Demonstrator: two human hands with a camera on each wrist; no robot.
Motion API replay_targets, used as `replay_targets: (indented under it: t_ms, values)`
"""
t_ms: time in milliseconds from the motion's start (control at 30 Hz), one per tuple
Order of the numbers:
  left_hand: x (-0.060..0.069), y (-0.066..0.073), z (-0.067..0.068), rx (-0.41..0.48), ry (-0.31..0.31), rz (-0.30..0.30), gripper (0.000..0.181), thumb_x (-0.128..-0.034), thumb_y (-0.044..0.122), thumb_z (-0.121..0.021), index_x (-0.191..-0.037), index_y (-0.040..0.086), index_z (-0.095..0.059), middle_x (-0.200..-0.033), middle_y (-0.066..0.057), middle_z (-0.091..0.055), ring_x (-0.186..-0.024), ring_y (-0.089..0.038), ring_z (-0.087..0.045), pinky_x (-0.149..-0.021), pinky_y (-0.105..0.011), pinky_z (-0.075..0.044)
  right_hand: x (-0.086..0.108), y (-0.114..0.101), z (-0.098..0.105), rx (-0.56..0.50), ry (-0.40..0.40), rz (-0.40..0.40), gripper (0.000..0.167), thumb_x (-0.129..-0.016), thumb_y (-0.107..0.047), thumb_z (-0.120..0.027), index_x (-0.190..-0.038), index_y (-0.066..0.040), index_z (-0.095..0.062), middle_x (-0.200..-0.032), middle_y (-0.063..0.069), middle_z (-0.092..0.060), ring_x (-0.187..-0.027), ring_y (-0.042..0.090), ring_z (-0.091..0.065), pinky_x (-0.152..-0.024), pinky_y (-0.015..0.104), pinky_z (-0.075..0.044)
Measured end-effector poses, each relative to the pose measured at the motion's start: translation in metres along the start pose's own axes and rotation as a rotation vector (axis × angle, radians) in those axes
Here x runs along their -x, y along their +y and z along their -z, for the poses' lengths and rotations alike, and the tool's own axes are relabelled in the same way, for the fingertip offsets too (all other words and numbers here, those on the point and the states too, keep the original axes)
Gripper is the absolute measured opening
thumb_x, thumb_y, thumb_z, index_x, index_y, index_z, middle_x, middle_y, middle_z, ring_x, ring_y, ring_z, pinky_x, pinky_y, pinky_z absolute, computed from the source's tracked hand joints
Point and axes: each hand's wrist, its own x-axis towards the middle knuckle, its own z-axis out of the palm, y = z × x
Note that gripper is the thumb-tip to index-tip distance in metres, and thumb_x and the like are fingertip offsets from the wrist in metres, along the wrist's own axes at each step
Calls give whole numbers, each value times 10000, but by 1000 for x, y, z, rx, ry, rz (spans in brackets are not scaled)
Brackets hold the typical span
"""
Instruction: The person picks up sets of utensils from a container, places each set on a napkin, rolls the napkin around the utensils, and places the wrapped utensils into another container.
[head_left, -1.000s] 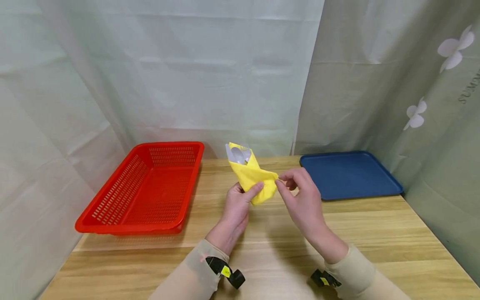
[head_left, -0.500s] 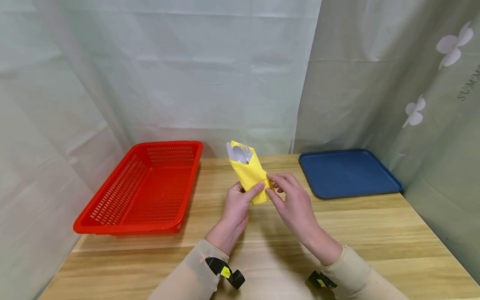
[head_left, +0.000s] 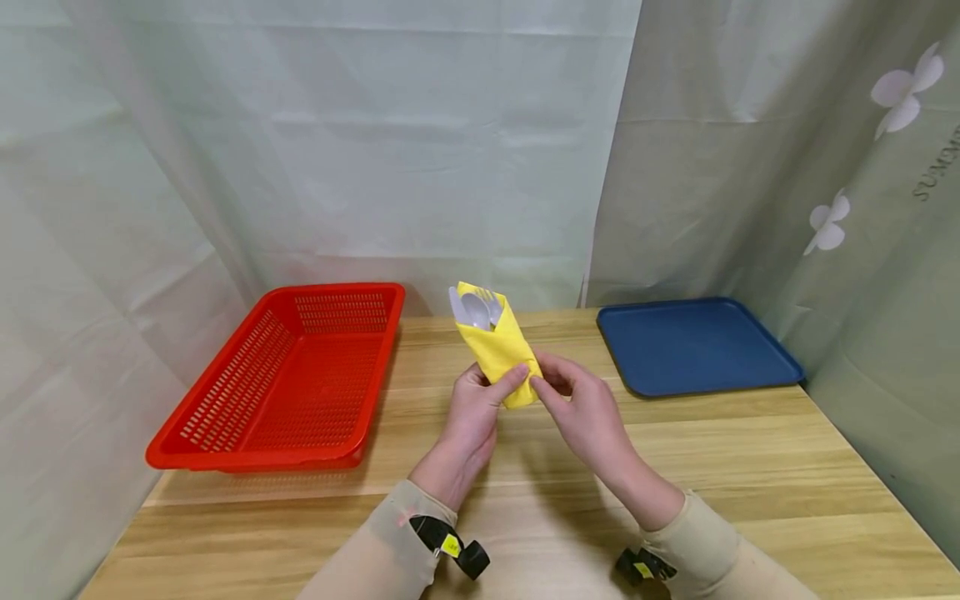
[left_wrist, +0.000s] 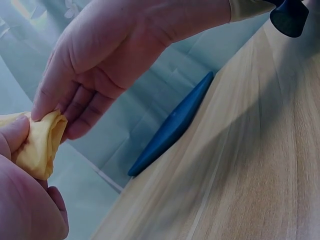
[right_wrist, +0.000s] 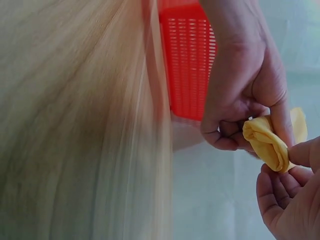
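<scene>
A yellow cloth napkin (head_left: pixel 495 352) is wrapped into a slim pouch, held tilted above the table. From its upper end stick out a grey knife (head_left: pixel 456 305), spoon (head_left: pixel 477 312) and fork (head_left: pixel 492 302); their handles are hidden in the cloth. My left hand (head_left: pixel 471 417) grips the lower part of the pouch, thumb across its front. On the right edge, my right hand (head_left: pixel 592 417) pinches the napkin between thumb and fingers, some of which are behind it. In the right wrist view, the pouch's bottom end shows rolled layers of napkin (right_wrist: pixel 267 142).
A red perforated basket (head_left: pixel 367 400) stands on the left of the wooden table (head_left: pixel 525 517). At the back right lies a blue tray (head_left: pixel 697 350). Pale curtains (head_left: pixel 420 150) close in the back and sides.
My right hand has moved left, bringing the loose napkin corner round against the pouch's right side. My left hand has kept its grip in about the same place.
</scene>
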Motion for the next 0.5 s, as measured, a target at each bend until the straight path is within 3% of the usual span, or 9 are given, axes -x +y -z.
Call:
replay_targets:
  t_ms: [267, 500]
  values:
    - [0, 0, 0, -1, 9, -5, 340, -951, 52, -863, -1274, 1, -771, -1178, -35, -782, -1122, -172, -676, -1007, -331, -516, -1, -2, 0, -52, -39, -74, 397, -1018, -195, -831, -1396, -97, -760, -1139, 21, -797, -1028, 197, -752, -873, 365, -644]
    - [0, 0, -1, -3, 8, -15, 343, -954, 44, -857, -1280, -2, -761, -1172, -29, -776, -1122, -166, -671, -1001, -329, -522, -2, 1, 0, -50, -41, -84, 377, -1012, -197, -838, -1371, -105, -767, -1131, 18, -798, -1019, 191, -755, -878, 380, -643]
